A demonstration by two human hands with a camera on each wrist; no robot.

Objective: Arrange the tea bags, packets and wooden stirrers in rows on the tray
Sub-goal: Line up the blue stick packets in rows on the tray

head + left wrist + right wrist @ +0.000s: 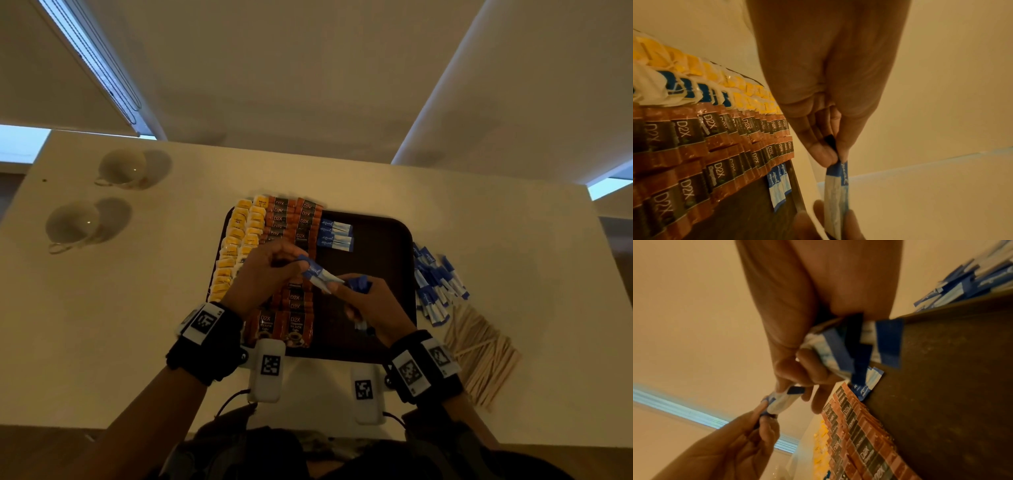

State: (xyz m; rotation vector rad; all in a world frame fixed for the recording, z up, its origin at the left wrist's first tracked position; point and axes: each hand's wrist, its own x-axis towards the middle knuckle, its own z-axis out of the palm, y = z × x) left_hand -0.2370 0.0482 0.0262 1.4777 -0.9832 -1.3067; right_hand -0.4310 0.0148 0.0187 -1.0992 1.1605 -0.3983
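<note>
Blue packet [318,273] hanging above tray [383,246], left hand [263,274] pinching its blue end, right hand [368,301] pinching the white end while gripping a bunch [840,350]. Four packets lying in a row [335,233] beside coffee sachets [291,219]. Stirrers [479,353] lying on bench [137,308].

Tray [383,236] dark, matt, faintly speckled; coffee packets [294,329] glossy foil; blue sachets [337,234] matt paper; stirrers [479,353] pale bare wood; cups [73,222] glossy ceramic.
</note>
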